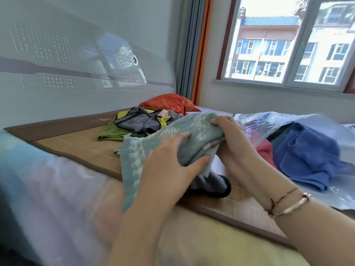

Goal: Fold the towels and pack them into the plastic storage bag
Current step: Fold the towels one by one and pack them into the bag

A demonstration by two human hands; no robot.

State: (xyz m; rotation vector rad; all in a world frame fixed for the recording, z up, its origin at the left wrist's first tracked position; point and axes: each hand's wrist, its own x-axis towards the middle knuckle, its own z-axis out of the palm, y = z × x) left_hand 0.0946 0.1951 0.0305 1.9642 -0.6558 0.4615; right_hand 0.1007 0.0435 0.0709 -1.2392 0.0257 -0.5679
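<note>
You are folding the pale green towel [172, 131] at centre frame, both hands' fingers [184, 136] grasping it. Next, you are likely carrying it right, into the plastic storage bag [269, 121].

A soft, matt terry cloth with a pale woven leaf pattern is seen in the green towel [172, 131] at centre frame. Thin, glossy, crinkled clear plastic is shown by the storage bag [255, 121] at right, around a matt blue towel [305, 156]. A woven, smooth bamboo mat [80, 148] lies left, under a glossy white headboard [76, 54]
</note>
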